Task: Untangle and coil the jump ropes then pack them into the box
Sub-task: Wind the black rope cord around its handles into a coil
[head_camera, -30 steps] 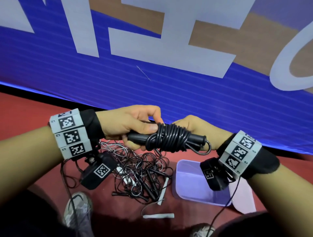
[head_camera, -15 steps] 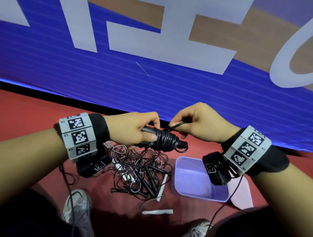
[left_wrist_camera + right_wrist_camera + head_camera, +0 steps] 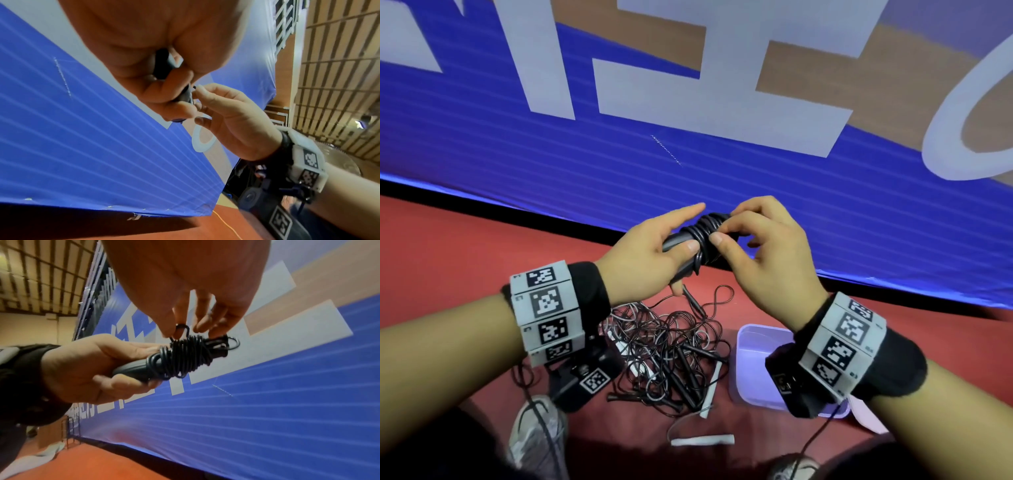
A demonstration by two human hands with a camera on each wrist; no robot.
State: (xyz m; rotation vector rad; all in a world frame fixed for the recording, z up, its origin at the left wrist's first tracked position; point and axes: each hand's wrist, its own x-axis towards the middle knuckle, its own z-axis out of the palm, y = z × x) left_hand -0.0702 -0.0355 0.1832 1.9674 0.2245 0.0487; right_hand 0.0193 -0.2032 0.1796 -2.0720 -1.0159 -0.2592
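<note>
The coiled jump rope is held in the air between both hands, above the red floor and in front of the blue banner. The left hand grips the black handles, thumb pressed on top, index finger extended straight. The right hand pinches a small loop of cord at the top of the windings, between thumb and index finger; its other fingers are curved beside the coil. Both wrists are raised, palms facing each other. Below lies the tangled pile of ropes on the floor, with the lilac box just beside it to the right.
</note>
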